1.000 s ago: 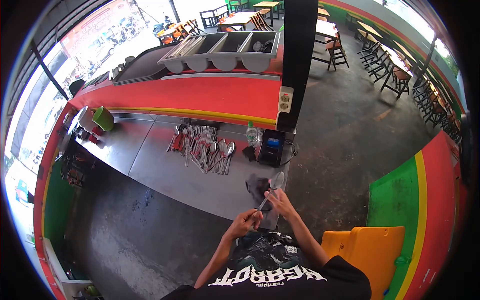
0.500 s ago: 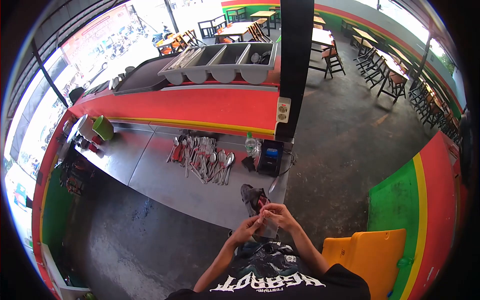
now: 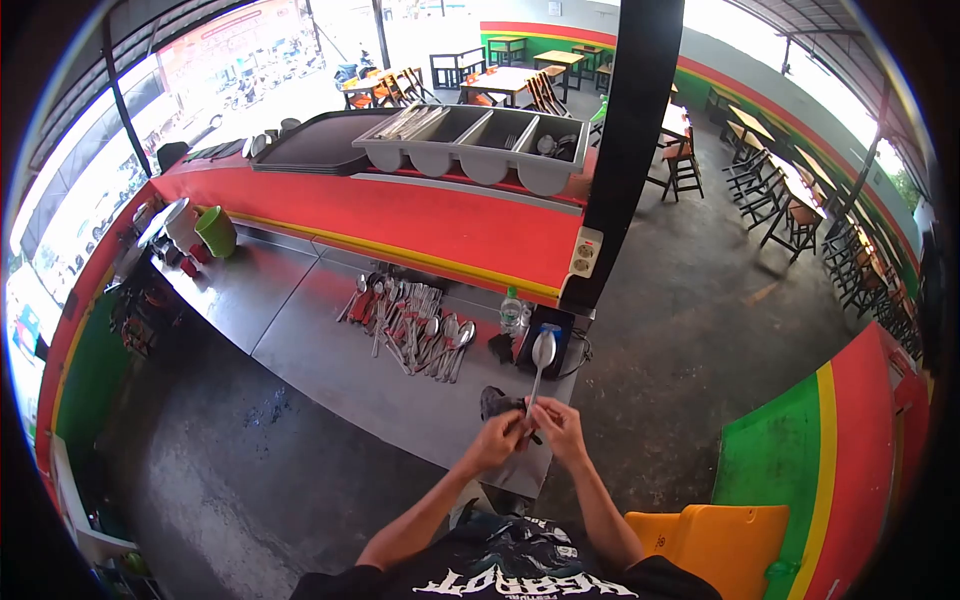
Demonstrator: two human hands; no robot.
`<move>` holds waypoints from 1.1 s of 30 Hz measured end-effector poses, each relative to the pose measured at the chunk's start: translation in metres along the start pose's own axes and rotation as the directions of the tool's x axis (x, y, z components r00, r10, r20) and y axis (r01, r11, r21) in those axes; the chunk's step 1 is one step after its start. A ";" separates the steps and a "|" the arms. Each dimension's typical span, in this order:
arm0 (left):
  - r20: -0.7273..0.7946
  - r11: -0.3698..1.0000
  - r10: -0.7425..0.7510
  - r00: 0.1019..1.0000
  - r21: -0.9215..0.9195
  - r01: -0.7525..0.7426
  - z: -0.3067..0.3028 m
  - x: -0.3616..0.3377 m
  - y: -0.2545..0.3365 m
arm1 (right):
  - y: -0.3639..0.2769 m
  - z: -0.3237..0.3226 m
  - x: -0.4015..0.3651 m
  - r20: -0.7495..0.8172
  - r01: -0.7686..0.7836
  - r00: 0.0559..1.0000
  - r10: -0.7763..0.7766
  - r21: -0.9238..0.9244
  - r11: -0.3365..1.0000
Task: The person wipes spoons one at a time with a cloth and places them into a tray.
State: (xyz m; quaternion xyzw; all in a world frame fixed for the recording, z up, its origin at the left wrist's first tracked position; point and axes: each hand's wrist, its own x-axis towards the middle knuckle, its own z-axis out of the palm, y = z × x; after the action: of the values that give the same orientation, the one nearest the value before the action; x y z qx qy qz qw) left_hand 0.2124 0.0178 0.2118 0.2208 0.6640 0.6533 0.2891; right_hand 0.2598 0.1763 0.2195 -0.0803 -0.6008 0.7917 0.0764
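A metal spoon [image 3: 543, 350] stands bowl up in front of me, its handle running down between my fingertips. My right hand [image 3: 558, 428] pinches the handle from the right. Close against it, the fingers of my left hand [image 3: 496, 442] are closed at the handle's lower part. Just behind the hands, a dark crumpled cloth [image 3: 494, 403] lies on the metal counter [image 3: 400, 405], partly covered by them. A pile of spoons and forks [image 3: 412, 325] is spread on the counter farther left, some with red wrapping among them.
A clear bottle [image 3: 510, 312] with a green cap stands beside a dark device [image 3: 556, 330] with a cable. Above the counter, a grey cutlery tray [image 3: 470, 150] and dark trays [image 3: 310, 142] rest on the red ledge. A yellow chair [image 3: 735, 535] is at my right.
The spoon has swung from a low slant to nearly upright, its bowl now higher. Both hands stay together and have risen slightly in view. The camera view has tilted.
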 end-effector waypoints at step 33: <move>-0.098 0.990 0.110 0.989 0.103 -0.099 -0.137 0.361 0.293 | -0.255 0.006 0.410 -0.337 0.043 0.849 -0.406 -0.723 0.690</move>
State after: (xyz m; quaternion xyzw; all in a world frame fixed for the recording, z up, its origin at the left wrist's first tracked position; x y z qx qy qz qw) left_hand -0.1696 0.1727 0.4658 0.2351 0.6967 0.6449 0.2085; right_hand -0.1353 0.3279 0.4522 -0.2162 -0.8192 0.4486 0.2844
